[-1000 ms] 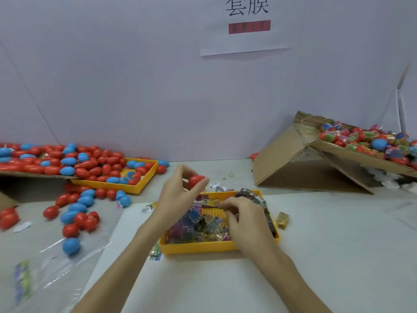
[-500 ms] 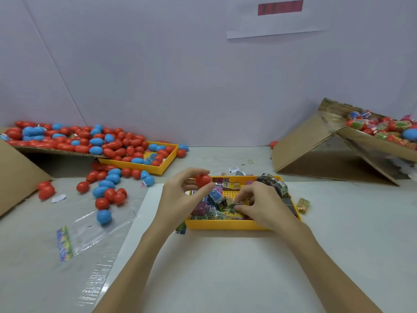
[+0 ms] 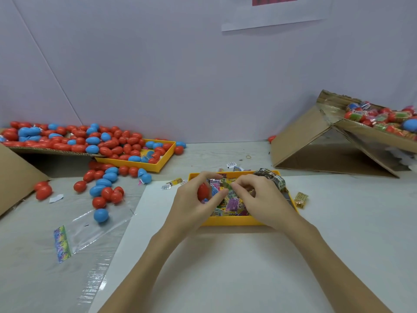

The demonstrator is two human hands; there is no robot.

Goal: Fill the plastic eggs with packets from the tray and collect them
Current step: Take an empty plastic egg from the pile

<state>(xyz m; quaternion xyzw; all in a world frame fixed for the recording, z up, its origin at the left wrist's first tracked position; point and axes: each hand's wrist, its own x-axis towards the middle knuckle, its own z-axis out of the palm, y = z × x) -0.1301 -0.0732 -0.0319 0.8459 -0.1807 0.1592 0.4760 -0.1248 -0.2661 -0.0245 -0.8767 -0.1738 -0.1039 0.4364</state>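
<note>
A yellow tray [image 3: 228, 220] full of small colourful packets [image 3: 232, 203] sits in front of me on a white sheet. My left hand [image 3: 191, 199] grips a red plastic egg [image 3: 203, 192] over the tray's left part. My right hand [image 3: 261, 197] hovers over the tray's right part and pinches a small green packet [image 3: 229, 187] right beside the egg. The two hands nearly touch. Much of the tray's contents is hidden under them.
Red and blue eggs [image 3: 106, 190] lie loose at the left, more in a second yellow tray [image 3: 158, 164] and on cardboard [image 3: 45, 151]. A tilted cardboard box [image 3: 304, 141] at the right holds wrapped eggs [image 3: 381, 119]. A clear plastic bag [image 3: 90, 233] lies front left, a stray packet [image 3: 301, 199] beside the tray.
My left hand has lowered the red egg toward the tray. My right hand has lifted a packet out of the pile and brought it to the egg. The camera tilted further down.
</note>
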